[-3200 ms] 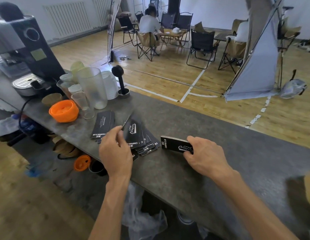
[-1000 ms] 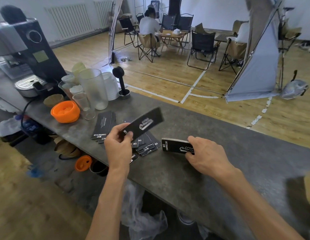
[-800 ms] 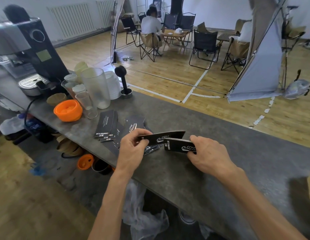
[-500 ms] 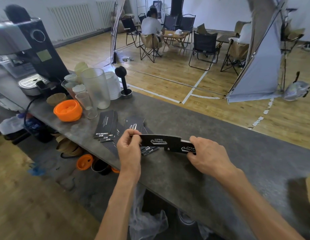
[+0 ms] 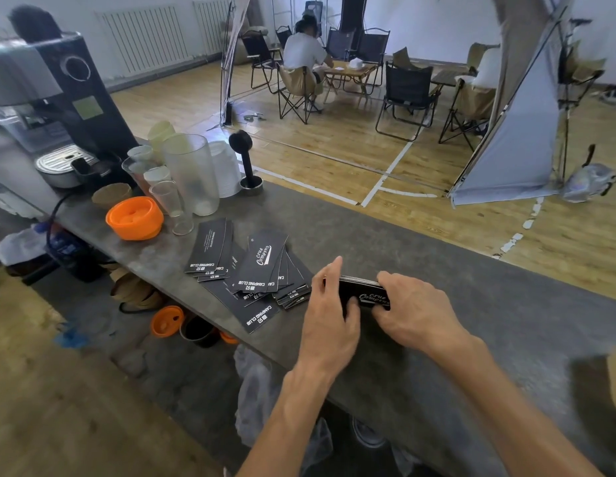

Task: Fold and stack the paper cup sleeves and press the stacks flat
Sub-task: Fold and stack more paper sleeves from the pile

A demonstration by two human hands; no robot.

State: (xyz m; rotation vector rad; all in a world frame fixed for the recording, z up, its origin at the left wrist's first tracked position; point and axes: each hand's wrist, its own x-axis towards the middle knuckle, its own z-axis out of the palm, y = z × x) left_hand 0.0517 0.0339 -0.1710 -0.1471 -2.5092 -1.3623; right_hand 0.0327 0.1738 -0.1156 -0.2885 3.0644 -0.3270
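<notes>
Your left hand (image 5: 328, 313) has just carried one more black printed paper cup sleeve off the loose pile and brought it onto the small squared stack of black sleeves (image 5: 363, 291); a second ago that sleeve was up in the air, and now it sits with the rest. Both hands grasp the stack: the left hand curls round its end nearest the fanned pile, thumb in front and one finger lifted above the top edge, while your right hand (image 5: 411, 309) holds the far end, fingers wrapped over the top. The stack stands on its long edge on the grey stone-look counter (image 5: 506, 325), just beside the fanned pile of loose black sleeves (image 5: 261, 270), on the side away from the orange plastic bowl (image 5: 134, 218). That means the stack has grown by one, but the job looks far from finished, since many sleeves lie spread out in the pile and a second short heap of black sleeves (image 5: 210, 247) lies between the pile and the bowl. Your next move is probably to square the edges and press them tight before reaching again.
</notes>
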